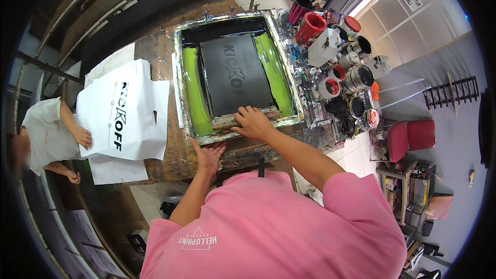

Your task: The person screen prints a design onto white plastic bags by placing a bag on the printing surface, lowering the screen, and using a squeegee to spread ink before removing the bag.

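A screen printing frame (180, 87) lies on the worktable, its mesh green at both sides with a dark printed-letter area (219, 75) in the middle. Black ink (222, 27) is pooled along the far end of the mesh. My right hand (252, 123) is closed over a wooden-handled squeegee (222, 122) at the near end of the frame. By the near left corner of that frame is my left hand (207, 158), palm up, fingers apart and thumb close to the frame's edge; it holds nothing.
Left of the frame, a stack of white plastic bags (142, 101) with black print lies under another person's hand (82, 137). Ink tubs and cans, including a red tub (310, 27), crowd the table's right side. A red chair (408, 142) stands beyond; metal racks (39, 67) are at left.
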Motion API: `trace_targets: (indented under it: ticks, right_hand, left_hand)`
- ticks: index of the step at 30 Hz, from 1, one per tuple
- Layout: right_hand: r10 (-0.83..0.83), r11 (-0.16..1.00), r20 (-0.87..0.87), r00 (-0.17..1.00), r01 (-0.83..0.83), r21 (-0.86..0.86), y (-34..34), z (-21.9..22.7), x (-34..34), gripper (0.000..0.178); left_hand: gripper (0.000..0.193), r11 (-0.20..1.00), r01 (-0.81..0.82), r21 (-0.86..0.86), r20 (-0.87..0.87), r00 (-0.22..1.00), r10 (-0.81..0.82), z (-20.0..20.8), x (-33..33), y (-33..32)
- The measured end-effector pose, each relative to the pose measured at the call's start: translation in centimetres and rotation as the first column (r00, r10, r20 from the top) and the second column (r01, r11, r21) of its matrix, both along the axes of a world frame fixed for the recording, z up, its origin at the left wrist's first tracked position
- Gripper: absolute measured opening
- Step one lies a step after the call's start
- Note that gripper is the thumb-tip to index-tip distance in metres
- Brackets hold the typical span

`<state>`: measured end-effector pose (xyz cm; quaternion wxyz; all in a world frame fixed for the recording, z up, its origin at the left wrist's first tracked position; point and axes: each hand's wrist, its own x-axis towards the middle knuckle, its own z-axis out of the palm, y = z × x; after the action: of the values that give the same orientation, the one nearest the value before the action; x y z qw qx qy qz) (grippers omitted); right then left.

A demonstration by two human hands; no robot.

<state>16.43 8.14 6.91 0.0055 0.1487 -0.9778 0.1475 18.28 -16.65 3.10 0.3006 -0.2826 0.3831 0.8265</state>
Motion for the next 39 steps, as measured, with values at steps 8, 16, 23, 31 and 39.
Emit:
trace_targets:
  ticks: [8, 16, 23, 31, 39]
  right_hand:
    - [-0.123, 0.982, -0.313, 0.942, 0.162, 0.101, -2.8, 7.4, 2.7, 0.039]
    - [-0.109, 0.987, -0.534, 0.838, 0.153, 0.039, -0.8, 21.2, -5.5, 0.032]
    - [-0.075, 0.992, -0.601, 0.796, 0.118, 0.033, 0.2, 26.1, -10.3, 0.036]
    - [-0.095, 0.993, -0.587, 0.804, 0.116, -0.003, 1.2, 30.9, -14.6, 0.040]
    - [-0.124, 0.991, -0.512, 0.850, 0.129, -0.025, 1.2, 33.3, -16.7, 0.043]
  left_hand:
    - [0.126, 0.997, 0.035, 0.065, -0.229, 0.973, -0.019, 6.9, 0.2, -1.3]
    - [0.096, 0.582, -0.088, -0.808, -0.551, 0.464, -0.694, 8.3, -4.9, -1.7]
    - [0.104, -0.343, -0.370, -0.864, 0.160, 0.445, -0.881, -1.4, -5.6, -1.2]
    - [0.079, 0.013, -0.462, -0.887, -0.262, 0.480, -0.837, 5.7, -9.0, 3.8]
    - [0.050, 0.398, -0.631, -0.666, -0.743, 0.508, -0.436, 9.8, -11.4, 2.6]
